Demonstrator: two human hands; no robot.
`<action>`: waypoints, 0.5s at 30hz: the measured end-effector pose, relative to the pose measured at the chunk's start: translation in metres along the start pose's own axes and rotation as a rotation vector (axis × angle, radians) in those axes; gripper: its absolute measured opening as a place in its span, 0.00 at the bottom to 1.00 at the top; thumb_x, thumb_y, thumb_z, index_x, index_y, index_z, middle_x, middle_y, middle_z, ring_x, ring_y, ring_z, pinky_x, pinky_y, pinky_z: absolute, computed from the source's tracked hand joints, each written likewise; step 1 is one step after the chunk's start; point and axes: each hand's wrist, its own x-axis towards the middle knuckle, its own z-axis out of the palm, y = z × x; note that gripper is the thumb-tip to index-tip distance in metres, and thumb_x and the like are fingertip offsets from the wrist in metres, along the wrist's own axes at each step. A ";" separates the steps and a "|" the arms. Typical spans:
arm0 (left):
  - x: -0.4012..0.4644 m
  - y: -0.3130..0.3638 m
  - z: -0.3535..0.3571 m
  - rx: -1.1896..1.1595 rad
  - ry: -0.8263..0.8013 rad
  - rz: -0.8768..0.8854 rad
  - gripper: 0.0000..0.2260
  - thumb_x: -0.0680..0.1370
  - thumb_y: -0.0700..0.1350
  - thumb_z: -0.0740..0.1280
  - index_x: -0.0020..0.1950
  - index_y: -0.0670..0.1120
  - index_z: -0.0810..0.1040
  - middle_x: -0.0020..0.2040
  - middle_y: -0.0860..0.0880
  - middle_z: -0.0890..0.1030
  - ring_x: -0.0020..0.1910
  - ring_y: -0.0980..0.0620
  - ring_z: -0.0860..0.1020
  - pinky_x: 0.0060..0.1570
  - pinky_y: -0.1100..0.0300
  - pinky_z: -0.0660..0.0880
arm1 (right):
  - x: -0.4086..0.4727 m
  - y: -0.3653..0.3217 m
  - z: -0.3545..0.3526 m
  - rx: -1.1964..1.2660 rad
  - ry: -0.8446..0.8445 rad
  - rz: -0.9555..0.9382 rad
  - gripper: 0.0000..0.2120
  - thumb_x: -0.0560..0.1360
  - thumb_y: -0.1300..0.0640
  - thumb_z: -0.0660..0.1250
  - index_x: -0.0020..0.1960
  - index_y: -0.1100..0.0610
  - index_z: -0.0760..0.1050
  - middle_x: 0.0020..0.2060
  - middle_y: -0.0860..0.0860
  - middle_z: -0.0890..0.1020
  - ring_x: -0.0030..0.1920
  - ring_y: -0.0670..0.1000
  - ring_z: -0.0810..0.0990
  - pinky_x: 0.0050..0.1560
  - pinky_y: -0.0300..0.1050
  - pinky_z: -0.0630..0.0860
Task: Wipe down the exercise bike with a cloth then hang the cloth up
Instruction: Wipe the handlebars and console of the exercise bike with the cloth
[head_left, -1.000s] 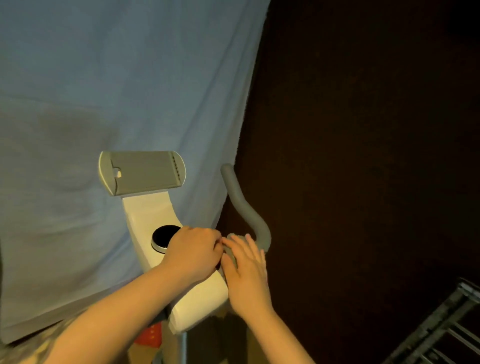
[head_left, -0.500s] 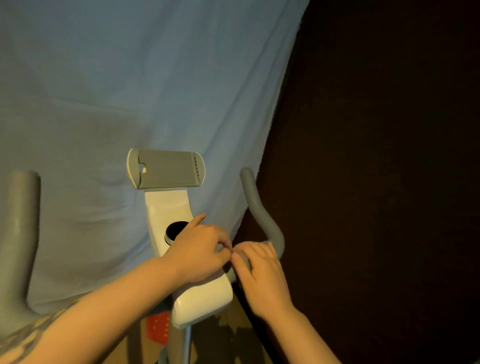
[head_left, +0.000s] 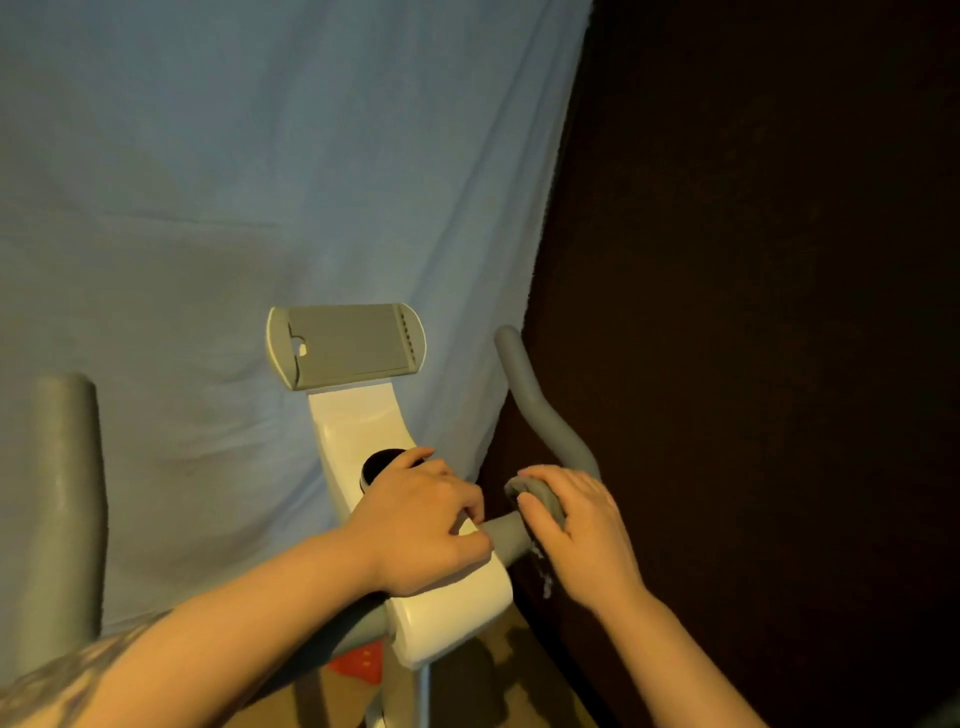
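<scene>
We see a right hand (head_left: 582, 530) curled around a crumpled grey cloth (head_left: 540, 496), pressing it onto the grey foam right handlebar (head_left: 540, 415) of a white exercise bike (head_left: 447, 597). The left hand (head_left: 421, 519), fingers bent, rests on the bike's white console beside its round black dial (head_left: 376, 465). A pale blue sheet (head_left: 260, 182) hangs behind.

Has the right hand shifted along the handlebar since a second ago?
Yes. The right hand, holding the cloth, moved outward along the right handlebar, away from the white console.
</scene>
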 end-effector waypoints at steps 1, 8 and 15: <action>0.000 0.001 0.000 0.003 0.014 0.002 0.22 0.69 0.66 0.52 0.48 0.57 0.79 0.41 0.57 0.80 0.52 0.61 0.72 0.70 0.60 0.53 | -0.004 -0.007 0.005 0.025 0.024 0.017 0.15 0.77 0.42 0.54 0.56 0.44 0.76 0.52 0.36 0.77 0.56 0.37 0.71 0.66 0.44 0.65; -0.001 0.001 -0.002 -0.007 0.048 0.033 0.17 0.70 0.65 0.57 0.49 0.58 0.78 0.43 0.58 0.80 0.51 0.61 0.72 0.66 0.63 0.51 | -0.014 -0.011 0.003 0.039 0.013 0.076 0.13 0.81 0.46 0.58 0.65 0.39 0.70 0.60 0.32 0.71 0.63 0.32 0.65 0.70 0.42 0.62; 0.000 0.004 -0.004 -0.001 0.001 -0.002 0.17 0.71 0.64 0.57 0.51 0.58 0.78 0.42 0.59 0.76 0.50 0.60 0.71 0.67 0.59 0.57 | -0.033 -0.042 0.026 0.321 0.194 0.313 0.14 0.81 0.53 0.61 0.65 0.41 0.73 0.67 0.30 0.66 0.71 0.30 0.57 0.73 0.33 0.51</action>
